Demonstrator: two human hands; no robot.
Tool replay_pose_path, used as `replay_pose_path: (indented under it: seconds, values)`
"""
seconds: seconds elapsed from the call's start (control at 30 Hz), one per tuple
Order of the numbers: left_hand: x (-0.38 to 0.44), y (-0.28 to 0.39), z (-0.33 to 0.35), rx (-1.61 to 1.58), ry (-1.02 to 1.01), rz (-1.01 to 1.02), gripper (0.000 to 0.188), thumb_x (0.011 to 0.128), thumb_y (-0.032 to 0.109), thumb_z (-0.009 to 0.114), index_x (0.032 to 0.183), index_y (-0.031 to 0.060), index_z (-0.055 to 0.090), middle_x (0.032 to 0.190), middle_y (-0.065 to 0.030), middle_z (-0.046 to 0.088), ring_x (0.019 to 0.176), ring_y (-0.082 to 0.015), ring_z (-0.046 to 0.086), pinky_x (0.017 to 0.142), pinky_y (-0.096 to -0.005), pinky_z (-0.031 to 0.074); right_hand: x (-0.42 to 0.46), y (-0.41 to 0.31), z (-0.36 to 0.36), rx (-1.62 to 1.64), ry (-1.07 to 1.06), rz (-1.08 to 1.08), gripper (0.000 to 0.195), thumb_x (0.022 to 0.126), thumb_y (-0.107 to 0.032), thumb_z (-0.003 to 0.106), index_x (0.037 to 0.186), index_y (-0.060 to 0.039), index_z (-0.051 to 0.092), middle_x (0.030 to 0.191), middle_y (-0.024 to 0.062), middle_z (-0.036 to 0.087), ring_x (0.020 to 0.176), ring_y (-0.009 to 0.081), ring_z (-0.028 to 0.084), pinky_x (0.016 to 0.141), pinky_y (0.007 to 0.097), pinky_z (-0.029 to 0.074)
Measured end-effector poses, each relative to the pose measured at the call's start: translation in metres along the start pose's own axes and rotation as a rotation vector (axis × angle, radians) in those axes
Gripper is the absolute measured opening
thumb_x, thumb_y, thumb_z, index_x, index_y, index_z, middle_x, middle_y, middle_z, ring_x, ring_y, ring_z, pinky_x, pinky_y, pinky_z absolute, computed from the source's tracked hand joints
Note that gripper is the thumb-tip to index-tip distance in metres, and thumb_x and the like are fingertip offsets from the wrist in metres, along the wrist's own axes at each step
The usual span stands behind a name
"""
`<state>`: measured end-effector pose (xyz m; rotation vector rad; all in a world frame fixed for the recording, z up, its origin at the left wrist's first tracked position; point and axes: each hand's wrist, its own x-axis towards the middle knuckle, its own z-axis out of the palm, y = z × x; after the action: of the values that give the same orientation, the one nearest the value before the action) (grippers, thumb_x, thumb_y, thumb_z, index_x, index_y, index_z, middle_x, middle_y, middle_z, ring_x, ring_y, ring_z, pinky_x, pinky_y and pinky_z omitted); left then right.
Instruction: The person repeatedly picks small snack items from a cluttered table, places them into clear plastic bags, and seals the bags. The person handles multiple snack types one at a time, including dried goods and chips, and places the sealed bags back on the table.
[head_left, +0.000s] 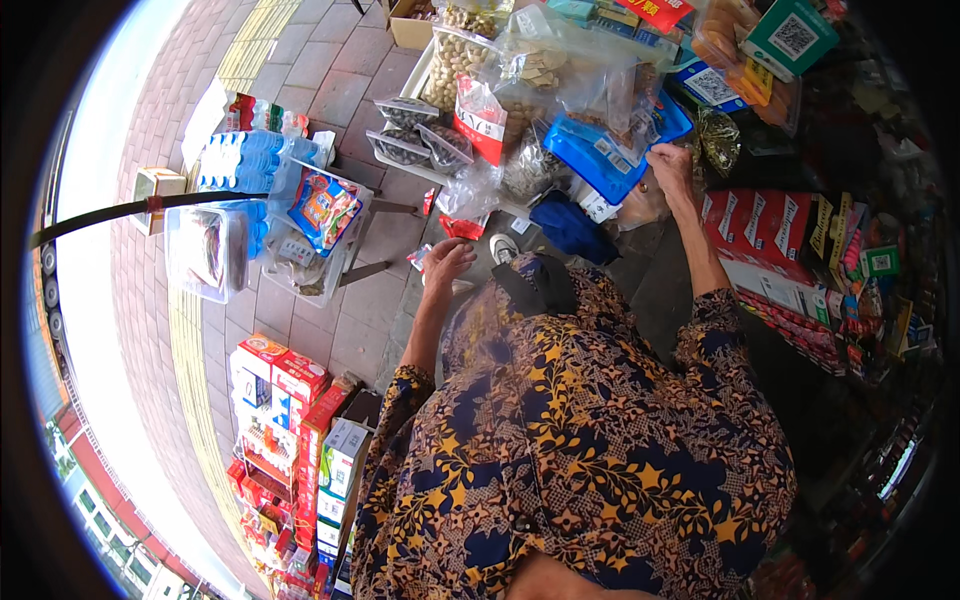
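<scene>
My right hand (673, 176) grips the near edge of a blue plastic packet (589, 150) with a printed label. Under and beside that packet lie clear bags of dried goods (529, 169). My left hand (448, 260) hangs lower and to the left, fingers loosely bent, with nothing visible in it. Close above it are a red-and-clear plastic bag (466, 206) and a small red packet (418, 257). A dark blue cloth or bag (574, 225) lies between my hands, below the blue packet.
Bags of nuts (457, 67) and dark dried goods (405, 142) crowd the stall ahead. At left, bottled water packs (240, 161) stand beside a plastic tub (206, 255). Stacked boxes (285, 375) rise at lower left, Budweiser cartons (761, 225) at right.
</scene>
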<state>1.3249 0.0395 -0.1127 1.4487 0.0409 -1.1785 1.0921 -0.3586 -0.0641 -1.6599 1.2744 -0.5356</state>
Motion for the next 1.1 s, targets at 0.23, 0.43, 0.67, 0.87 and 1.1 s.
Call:
replay_pose_path:
  seconds: [0.23, 0.43, 0.67, 0.87, 1.1]
  values:
    - [0.006, 0.005, 0.013, 0.005, -0.019, 0.014, 0.032, 0.091, 0.02, 0.065, 0.114, -0.0012, 0.06, 0.099, -0.0086, 0.069, 0.084, -0.0177, 0.069, 0.073, -0.0278, 0.053, 0.022, -0.018, 0.008, 0.16, -0.254, 0.152, 0.012, 0.086, -0.012, 0.067, 0.088, -0.0003, 0.068, 0.064, 0.0018, 0.059, 0.043, 0.0055, 0.044, 0.04, 0.0215, 0.031]
    - [0.0, 0.002, -0.007, -0.025, 0.024, 0.03, 0.035, 0.092, 0.02, 0.063, 0.117, -0.0039, 0.058, 0.1, -0.012, 0.069, 0.087, -0.0208, 0.07, 0.074, -0.0284, 0.056, 0.011, 0.013, -0.048, -0.14, -0.011, -0.193, 0.022, 0.085, -0.017, 0.067, 0.1, -0.0012, 0.066, 0.08, 0.0077, 0.065, 0.065, 0.0161, 0.059, 0.054, 0.0296, 0.046]
    - [-0.005, -0.004, -0.016, -0.072, 0.102, -0.026, 0.029, 0.092, 0.014, 0.062, 0.114, -0.0049, 0.059, 0.097, -0.0128, 0.069, 0.081, -0.02, 0.069, 0.068, -0.0269, 0.055, -0.031, -0.003, -0.043, -0.591, -0.035, -0.426, 0.038, 0.079, -0.018, 0.071, 0.114, -0.0044, 0.062, 0.109, 0.0181, 0.06, 0.103, 0.0362, 0.058, 0.086, 0.0403, 0.048]
    - [-0.003, -0.017, -0.018, -0.029, 0.011, -0.022, 0.033, 0.093, 0.019, 0.062, 0.116, -0.0037, 0.058, 0.099, -0.0117, 0.069, 0.087, -0.0223, 0.07, 0.07, -0.0268, 0.056, -0.006, 0.03, -0.047, -0.392, -0.087, -0.398, 0.03, 0.079, -0.02, 0.072, 0.102, -0.0018, 0.067, 0.096, 0.0147, 0.062, 0.089, 0.0281, 0.063, 0.078, 0.0361, 0.049]
    - [-0.014, -0.024, -0.013, -0.034, 0.07, -0.06, 0.033, 0.092, 0.018, 0.063, 0.116, -0.0038, 0.059, 0.099, -0.0108, 0.069, 0.085, -0.0202, 0.07, 0.069, -0.0266, 0.056, 0.006, 0.039, -0.046, -0.268, -0.14, -0.305, 0.018, 0.083, -0.016, 0.066, 0.088, 0.0017, 0.068, 0.069, 0.0077, 0.063, 0.065, 0.0155, 0.06, 0.062, 0.0295, 0.047]
